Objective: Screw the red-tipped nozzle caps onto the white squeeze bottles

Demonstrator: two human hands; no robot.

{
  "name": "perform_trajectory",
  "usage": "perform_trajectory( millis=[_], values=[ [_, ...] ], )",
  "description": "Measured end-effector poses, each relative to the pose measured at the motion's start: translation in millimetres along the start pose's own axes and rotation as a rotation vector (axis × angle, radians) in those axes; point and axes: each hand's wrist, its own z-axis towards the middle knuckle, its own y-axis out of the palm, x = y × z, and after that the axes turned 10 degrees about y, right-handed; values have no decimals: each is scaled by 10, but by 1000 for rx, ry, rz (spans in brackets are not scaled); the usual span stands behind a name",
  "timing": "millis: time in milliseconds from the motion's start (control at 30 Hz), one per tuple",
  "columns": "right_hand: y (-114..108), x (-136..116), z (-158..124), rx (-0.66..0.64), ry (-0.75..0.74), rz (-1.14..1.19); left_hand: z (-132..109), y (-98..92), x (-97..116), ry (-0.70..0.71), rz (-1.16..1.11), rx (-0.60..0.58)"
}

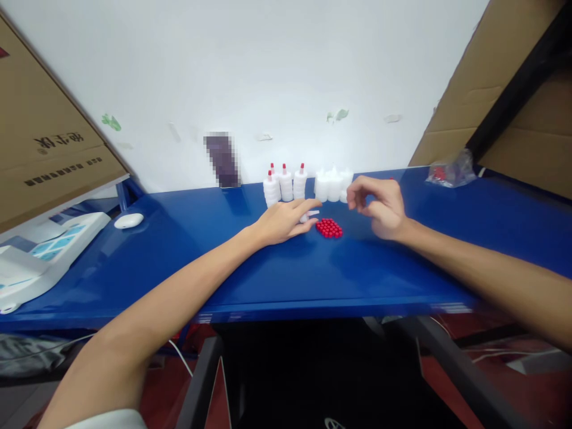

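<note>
My left hand point(286, 221) is closed round a small white squeeze bottle point(305, 218), mostly hidden by the fingers, its bare pointed nozzle facing right. Just right of it, a cluster of small red caps point(329, 227) lies on the blue table point(286, 274). My right hand point(379, 205), slightly blurred, hovers to the right of the caps with its fingers curled in towards the thumb; what they hold, if anything, is hidden. Behind my left hand stand several white bottles with red tips point(286, 186). White bottles without red caps point(328, 186) stand behind the red caps.
A phone-like dark object point(223, 161), pixelated, leans on the wall. At left are a white earbud case point(129, 221) and a white device with blue panels point(58, 244). A clear plastic bag point(453, 171) with red pieces lies back right. Cardboard point(49, 119) borders the left side.
</note>
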Motion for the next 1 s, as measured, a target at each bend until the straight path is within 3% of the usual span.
perform_trajectory(
  millis=[167,400,633,700,800,900,1000],
  values=[
    [90,-25,-28,-143,-110,-149,-6,23,17,35,5,31],
    [172,-116,-12,-346,65,-318,-26,61,-16,33,-40,37],
    [264,-154,-8,-382,51,-248,-34,78,-34,39,-106,60],
    [267,-161,22,-315,-9,-290,-22,61,-20,-19,-108,45],
    [152,-73,115,-41,-9,-388,1,27,7,-142,-122,6],
    [-89,139,226,212,166,-533,23,-1,32,-167,-165,-35],
    [-299,354,289,202,401,-626,41,-19,47,-138,-171,-60]
  ],
)
